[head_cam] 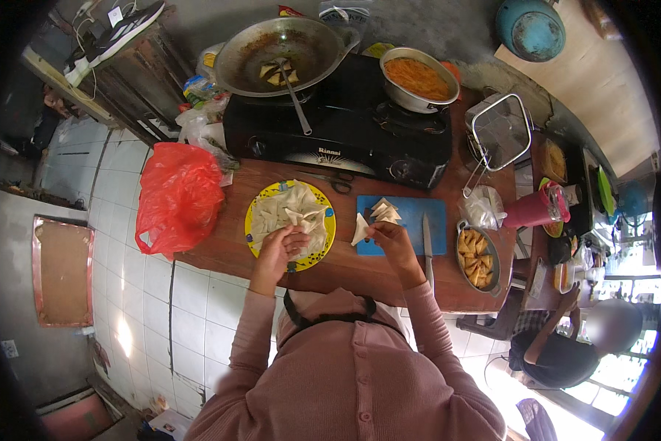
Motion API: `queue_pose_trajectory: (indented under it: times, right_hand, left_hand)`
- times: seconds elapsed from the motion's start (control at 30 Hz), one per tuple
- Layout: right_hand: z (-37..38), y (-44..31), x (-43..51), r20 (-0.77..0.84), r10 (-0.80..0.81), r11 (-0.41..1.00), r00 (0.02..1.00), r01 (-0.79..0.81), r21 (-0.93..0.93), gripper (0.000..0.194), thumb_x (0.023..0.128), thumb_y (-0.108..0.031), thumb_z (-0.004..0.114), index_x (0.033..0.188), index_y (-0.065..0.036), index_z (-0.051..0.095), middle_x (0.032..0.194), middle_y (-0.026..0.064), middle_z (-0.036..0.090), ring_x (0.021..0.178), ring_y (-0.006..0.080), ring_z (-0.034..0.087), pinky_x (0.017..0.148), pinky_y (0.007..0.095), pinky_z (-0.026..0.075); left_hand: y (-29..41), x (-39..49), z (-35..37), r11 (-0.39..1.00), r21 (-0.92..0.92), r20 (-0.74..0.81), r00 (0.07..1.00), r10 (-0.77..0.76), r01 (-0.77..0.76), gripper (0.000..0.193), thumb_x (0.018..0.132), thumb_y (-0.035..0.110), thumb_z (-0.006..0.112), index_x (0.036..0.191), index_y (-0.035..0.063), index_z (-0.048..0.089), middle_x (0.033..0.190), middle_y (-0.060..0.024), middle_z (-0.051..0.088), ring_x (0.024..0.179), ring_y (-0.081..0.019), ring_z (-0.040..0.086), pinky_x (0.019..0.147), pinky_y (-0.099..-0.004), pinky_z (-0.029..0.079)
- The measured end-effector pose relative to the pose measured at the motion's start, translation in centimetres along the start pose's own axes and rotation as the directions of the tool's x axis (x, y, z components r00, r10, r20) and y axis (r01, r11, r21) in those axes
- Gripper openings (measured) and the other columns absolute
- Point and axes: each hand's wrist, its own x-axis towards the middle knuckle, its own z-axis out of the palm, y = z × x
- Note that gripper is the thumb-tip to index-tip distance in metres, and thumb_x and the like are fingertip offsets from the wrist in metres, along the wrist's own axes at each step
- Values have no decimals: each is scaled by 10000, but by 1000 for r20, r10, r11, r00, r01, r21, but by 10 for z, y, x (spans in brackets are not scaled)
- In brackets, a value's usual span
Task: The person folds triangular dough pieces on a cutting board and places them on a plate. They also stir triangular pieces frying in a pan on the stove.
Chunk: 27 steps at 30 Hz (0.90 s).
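Note:
My right hand (pixel 391 238) pinches a raw triangular pastry (pixel 359 229) by its edge, over the left side of a blue cutting board (pixel 413 236). Several more pale triangles lie in a small stack (pixel 384 210) at the board's back. A knife (pixel 427 237) rests along the board's right part, its handle pointing towards me. My left hand (pixel 282 247) is over the front of a yellow patterned plate (pixel 251 215) heaped with uncooked folded triangles (pixel 305 201). Its fingers are curled at the heap; whether they grip a piece is not clear.
Behind stands a black Rinnai gas stove (pixel 336 127) with a wok (pixel 237 60), where pieces and a spatula (pixel 296 105) lie, and a pot of orange shreds (pixel 419 77). Scissors (pixel 339 184), a red bag (pixel 179 201), a dish of browned triangles (pixel 476 259) and a wire basket (pixel 501 132) surround. A person (pixel 556 353) sits right.

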Motion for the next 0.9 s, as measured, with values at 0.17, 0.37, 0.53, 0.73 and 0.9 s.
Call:
queue_pose_trajectory:
  times: [0.17, 0.37, 0.53, 0.73, 0.9]
  right_hand:
    - [-36, 42, 7, -97, -225, 931, 969, 185, -313, 102, 813, -88, 627, 865, -1, 623, 803, 40, 627, 699, 130, 543, 658, 260, 428]
    - [-66, 49, 14, 2, -424, 499, 906, 235, -834, 105, 751, -39, 640, 853, -57, 621, 873, 81, 608, 861, 266, 558, 780, 362, 428]
    - [-67, 44, 23, 12, -335, 569, 942, 212, -794, 232, 667, -29, 700, 878, -80, 618, 898, 66, 596, 912, 276, 542, 823, 385, 405]
    - [-86, 37, 14, 91, -395, 344, 914, 238, -908, 380, 620, -45, 733, 968, -97, 587, 941, 64, 589, 908, 261, 546, 810, 381, 415]
    - [-87, 43, 15, 16, -298, 411, 954, 144, -900, 367, 615, -26, 731, 944, -80, 577, 859, 70, 607, 807, 244, 587, 736, 361, 458]
  left_hand:
    - [6, 1, -32, 755, 620, -137, 918, 373, -214, 240, 828, 255, 609, 957, 52, 615, 874, -62, 656, 831, -145, 607, 729, -287, 462]
    - [-1, 1, -53, 165, 964, 58, 775, 630, -206, 278, 712, 176, 694, 939, 37, 616, 891, -95, 635, 819, -263, 603, 777, -330, 454]
    - [-9, 6, -55, 98, 984, 54, 775, 630, -149, 316, 664, 167, 711, 946, 60, 618, 938, -95, 610, 894, -275, 564, 826, -361, 431]
    - [-14, 5, -55, -36, 985, 147, 722, 677, -167, 324, 673, 141, 711, 960, 38, 600, 957, -123, 581, 910, -274, 563, 803, -359, 450]
    - [-12, 9, -54, -25, 981, 160, 739, 654, -191, 340, 656, 130, 716, 968, 59, 599, 959, -123, 574, 917, -283, 549, 803, -366, 445]
